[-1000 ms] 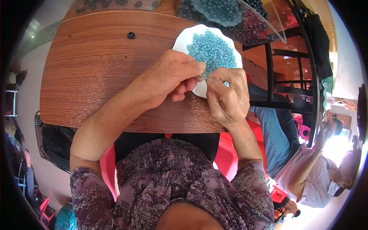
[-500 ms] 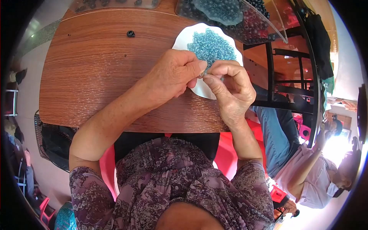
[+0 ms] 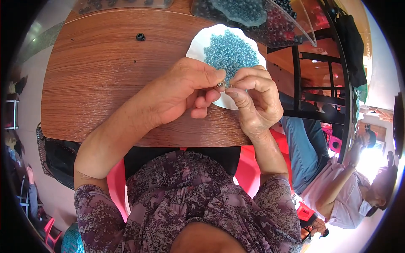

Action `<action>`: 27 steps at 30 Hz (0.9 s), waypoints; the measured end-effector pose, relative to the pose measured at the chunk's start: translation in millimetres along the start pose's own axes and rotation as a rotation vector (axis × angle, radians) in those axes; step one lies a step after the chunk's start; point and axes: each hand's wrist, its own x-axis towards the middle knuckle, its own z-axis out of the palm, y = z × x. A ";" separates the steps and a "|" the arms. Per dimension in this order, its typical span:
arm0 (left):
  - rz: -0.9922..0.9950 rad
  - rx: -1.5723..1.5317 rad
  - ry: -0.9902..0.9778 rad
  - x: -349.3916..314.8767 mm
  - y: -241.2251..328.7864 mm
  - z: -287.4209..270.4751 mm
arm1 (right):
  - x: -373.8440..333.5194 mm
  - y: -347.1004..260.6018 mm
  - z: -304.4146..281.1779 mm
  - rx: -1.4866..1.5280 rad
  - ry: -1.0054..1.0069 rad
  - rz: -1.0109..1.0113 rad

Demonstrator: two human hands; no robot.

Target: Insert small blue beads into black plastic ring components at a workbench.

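My left hand [image 3: 187,88] pinches with thumb and forefinger, its other fingers curled loosely below. Close against it, my right hand [image 3: 260,99] makes a pinch of its own. Between the two sets of fingertips show a few tiny shiny rings [image 3: 223,84], too small to make out fully. Just beyond my fingers lies a white scalloped plate [image 3: 196,49], partly hidden by both hands. A heap of small clear-blue ring-like beads [image 3: 231,49] covers much of it.
A small black round part [image 3: 140,37] lies on the wooden table [image 3: 97,80]. Clear trays [image 3: 291,19] with dark and bluish parts stand along the far edge. A black metal frame [image 3: 297,80] stands at the right, with another person [image 3: 337,198] beyond.
My left hand's lower fingers have loosened and spread downward, so the little rings at the fingertips show more. Both hands remain together over the plate's near edge.
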 end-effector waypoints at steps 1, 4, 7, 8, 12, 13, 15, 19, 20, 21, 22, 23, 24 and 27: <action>-0.023 -0.039 -0.011 -0.1 0.3 -0.4 | -0.4 0.5 -1.3 0.000 0.000 0.002; -0.037 -0.041 -0.067 -1.5 1.2 -2.1 | -0.5 1.9 -5.5 0.005 -0.087 -0.011; 0.130 0.169 0.019 -0.1 0.2 -0.2 | 1.2 0.5 -5.4 -0.040 -0.079 0.031; 0.130 0.170 0.020 0.9 -0.4 0.6 | 0.8 -0.2 -5.2 0.000 -0.049 0.127; 0.355 0.358 0.063 4.4 -5.0 1.9 | -0.5 -0.6 -6.5 0.050 -0.019 0.204; 0.392 0.363 0.052 4.3 -5.6 1.9 | -0.4 -2.0 -6.3 0.050 -0.018 0.204; 0.386 0.350 0.054 2.8 -4.5 -0.2 | 0.3 -5.3 -5.1 0.092 -0.028 0.237; 0.436 0.322 0.077 2.6 -3.5 1.1 | -0.3 -3.8 -4.3 0.092 0.000 0.243; 0.438 0.322 0.078 2.6 -4.0 1.2 | -0.1 -4.0 -4.2 0.083 0.002 0.244; 0.458 0.318 0.088 2.8 -4.9 1.0 | 0.2 -4.0 -4.2 0.075 0.003 0.245; 0.478 0.313 0.098 3.1 -5.5 1.1 | 0.3 -4.2 -4.4 0.073 0.003 0.245; 0.478 0.312 0.096 3.2 -5.5 0.8 | 0.3 -4.4 -4.7 0.063 0.000 0.227; 0.434 0.272 0.082 3.3 -5.5 0.3 | 0.4 -4.5 -5.1 0.052 -0.002 0.210; 0.405 0.251 0.060 3.2 -6.3 2.0 | 0.7 -4.0 -5.8 0.006 -0.016 0.154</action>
